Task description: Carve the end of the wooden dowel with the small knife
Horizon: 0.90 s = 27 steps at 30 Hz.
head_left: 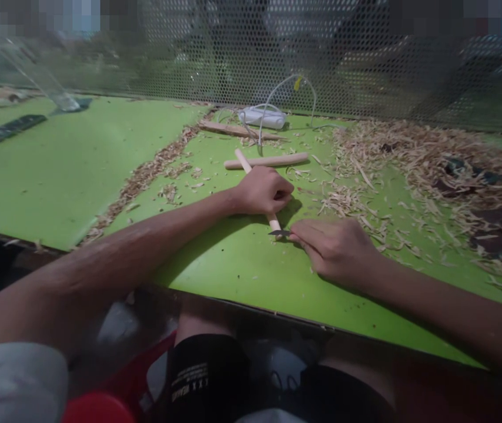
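Observation:
My left hand [263, 191] is closed round a pale wooden stick [274, 221], whose far end sticks out beyond the knuckles and whose near end points down toward the green tabletop. In my right hand [337, 249] is a small knife, its handle hidden by the pinched fingers. The dark knife blade [280, 232] lies across the stick's near end and appears to touch it. Just beyond my left hand, a second rounded wooden stick [281, 160] lies crosswise on the table.
Wood shavings [392, 153] are heaped at the right, with dark scraps among them. A white power strip [263, 117] with a looped cable and a flat wood piece [237, 130] lie near the mesh screen [251, 64]. A dark flat strip [10, 128] lies at the left.

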Each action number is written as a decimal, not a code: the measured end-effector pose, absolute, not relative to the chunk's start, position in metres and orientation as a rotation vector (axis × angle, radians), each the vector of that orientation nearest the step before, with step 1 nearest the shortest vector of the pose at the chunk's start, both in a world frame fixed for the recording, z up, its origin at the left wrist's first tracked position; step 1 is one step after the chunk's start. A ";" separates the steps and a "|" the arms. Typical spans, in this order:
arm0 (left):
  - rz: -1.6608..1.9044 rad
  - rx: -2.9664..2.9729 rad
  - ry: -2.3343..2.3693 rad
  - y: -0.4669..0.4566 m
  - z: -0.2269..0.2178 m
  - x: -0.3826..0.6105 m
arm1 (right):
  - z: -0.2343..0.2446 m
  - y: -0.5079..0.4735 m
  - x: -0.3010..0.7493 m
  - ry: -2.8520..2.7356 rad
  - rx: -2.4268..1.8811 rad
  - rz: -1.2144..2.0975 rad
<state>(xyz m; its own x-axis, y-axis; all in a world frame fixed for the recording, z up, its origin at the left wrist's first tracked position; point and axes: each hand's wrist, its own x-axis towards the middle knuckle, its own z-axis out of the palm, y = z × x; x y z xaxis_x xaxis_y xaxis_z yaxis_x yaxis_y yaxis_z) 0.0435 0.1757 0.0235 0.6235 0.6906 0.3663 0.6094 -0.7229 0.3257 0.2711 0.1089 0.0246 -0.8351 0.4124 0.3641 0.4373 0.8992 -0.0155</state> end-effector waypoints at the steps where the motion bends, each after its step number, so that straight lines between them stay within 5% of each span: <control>1: 0.714 2.672 1.076 0.175 0.024 0.044 | 0.025 0.109 0.272 -2.693 -0.615 -0.098; 27: 0.692 2.694 1.130 0.172 0.026 0.039 | 0.022 0.113 0.268 -2.738 -0.599 0.027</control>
